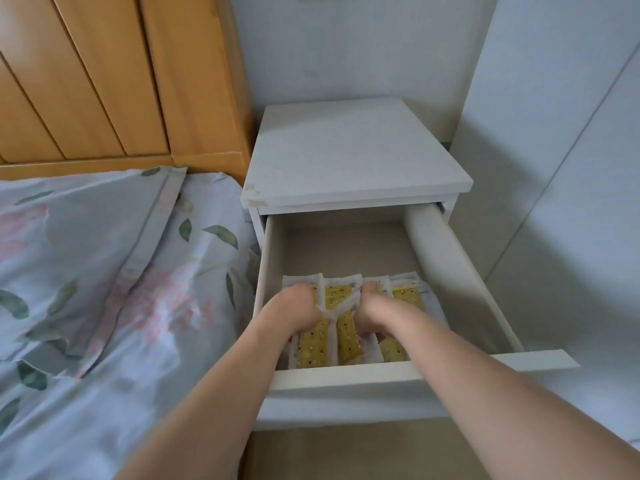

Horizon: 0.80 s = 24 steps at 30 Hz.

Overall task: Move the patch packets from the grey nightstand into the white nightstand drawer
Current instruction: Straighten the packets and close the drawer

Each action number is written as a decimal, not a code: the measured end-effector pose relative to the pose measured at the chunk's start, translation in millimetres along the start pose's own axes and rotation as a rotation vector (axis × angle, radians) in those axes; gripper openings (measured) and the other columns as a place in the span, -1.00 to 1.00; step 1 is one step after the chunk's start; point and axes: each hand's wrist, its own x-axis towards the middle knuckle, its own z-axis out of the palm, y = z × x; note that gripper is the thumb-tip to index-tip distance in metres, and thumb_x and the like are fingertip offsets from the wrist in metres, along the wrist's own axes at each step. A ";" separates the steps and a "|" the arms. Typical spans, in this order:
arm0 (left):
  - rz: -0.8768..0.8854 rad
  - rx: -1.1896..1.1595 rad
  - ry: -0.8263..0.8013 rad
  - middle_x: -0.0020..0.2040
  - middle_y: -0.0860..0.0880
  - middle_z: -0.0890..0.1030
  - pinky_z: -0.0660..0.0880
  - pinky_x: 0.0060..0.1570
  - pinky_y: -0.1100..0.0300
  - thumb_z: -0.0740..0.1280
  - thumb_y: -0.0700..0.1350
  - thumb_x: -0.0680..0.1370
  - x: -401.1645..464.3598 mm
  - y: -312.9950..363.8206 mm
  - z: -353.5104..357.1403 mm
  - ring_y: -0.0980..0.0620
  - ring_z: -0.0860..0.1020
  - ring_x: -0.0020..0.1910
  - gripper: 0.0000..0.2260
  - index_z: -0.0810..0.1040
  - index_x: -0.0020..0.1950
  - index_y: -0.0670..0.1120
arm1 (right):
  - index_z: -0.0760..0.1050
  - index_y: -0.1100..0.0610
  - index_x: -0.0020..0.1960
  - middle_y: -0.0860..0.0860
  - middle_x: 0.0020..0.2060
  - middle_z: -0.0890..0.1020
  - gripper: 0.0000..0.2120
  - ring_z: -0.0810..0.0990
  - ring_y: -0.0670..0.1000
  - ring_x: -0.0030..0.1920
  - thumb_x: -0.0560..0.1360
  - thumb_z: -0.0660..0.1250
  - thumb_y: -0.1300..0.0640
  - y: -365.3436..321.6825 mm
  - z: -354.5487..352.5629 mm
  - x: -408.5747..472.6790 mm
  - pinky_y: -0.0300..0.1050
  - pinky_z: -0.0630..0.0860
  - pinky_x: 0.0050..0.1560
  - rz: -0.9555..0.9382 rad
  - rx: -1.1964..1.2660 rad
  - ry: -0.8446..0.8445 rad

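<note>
The white nightstand [356,157] stands beside the bed with its top drawer [346,375] pulled out. Several patch packets [341,297], clear with yellow dotted patches inside, lie side by side in the drawer's front half. Both my hands are down in the drawer on top of them. My left hand [294,311] is curled with its fingers gripping the packets on the left. My right hand [372,315] is curled on the packets right of the middle. The fingertips of both hands are hidden. The grey nightstand is out of view.
A white rolled sheet [436,251] lies along the drawer's right side. The bed with a floral cover [104,289] is close on the left, its wooden headboard [104,74] behind. White wall panels [554,168] stand to the right.
</note>
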 end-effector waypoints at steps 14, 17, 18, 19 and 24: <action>0.054 0.211 -0.166 -0.03 -0.06 0.52 0.43 0.01 0.17 0.19 -0.22 0.60 5.8 2.0 0.1 -0.03 0.51 0.00 -0.87 0.48 0.10 -0.09 | 0.26 0.31 0.44 0.24 0.23 0.54 -0.51 0.64 0.17 0.10 0.54 0.25 0.33 1.7 -1.4 6.4 0.03 0.58 0.15 -0.109 -0.184 -0.019; 0.066 0.202 -0.135 -0.07 -0.03 0.47 0.39 -0.01 0.19 0.16 -0.23 0.60 9.8 1.0 0.9 0.01 0.45 -0.05 -0.88 0.45 0.04 -0.05 | 0.24 0.28 0.47 0.22 0.26 0.51 -0.54 0.59 0.14 0.16 0.58 0.19 0.29 1.1 -2.1 6.0 0.00 0.55 0.20 -0.092 -0.231 0.048; 0.071 0.199 -0.130 -0.07 -0.03 0.47 0.39 -0.01 0.19 0.16 -0.23 0.60 11.4 0.5 1.6 0.01 0.45 -0.06 -0.88 0.43 0.02 -0.04 | 0.25 0.27 0.47 0.20 0.27 0.50 -0.56 0.59 0.12 0.16 0.60 0.15 0.27 1.4 -3.1 5.6 -0.04 0.54 0.20 -0.101 -0.244 0.090; 0.078 0.195 -0.127 -0.07 -0.03 0.49 0.40 -0.01 0.19 0.16 -0.22 0.59 10.9 0.5 1.7 0.02 0.46 -0.07 -0.89 0.43 0.00 -0.04 | 0.26 0.26 0.47 0.19 0.24 0.52 -0.57 0.59 0.10 0.13 0.61 0.13 0.27 1.4 -3.7 6.0 -0.09 0.55 0.16 -0.115 -0.261 0.133; 0.176 -0.004 -0.039 0.00 -0.02 0.59 0.44 -0.05 0.19 0.26 -0.04 0.60 0.1 -2.5 -3.6 0.03 0.56 -0.07 -0.93 0.50 0.04 0.02 | 0.46 0.23 0.30 0.09 -0.03 0.56 -0.66 0.53 0.03 -0.14 0.55 0.18 0.20 9.7 -7.0 7.5 -0.17 0.44 -0.24 -0.233 -0.148 0.337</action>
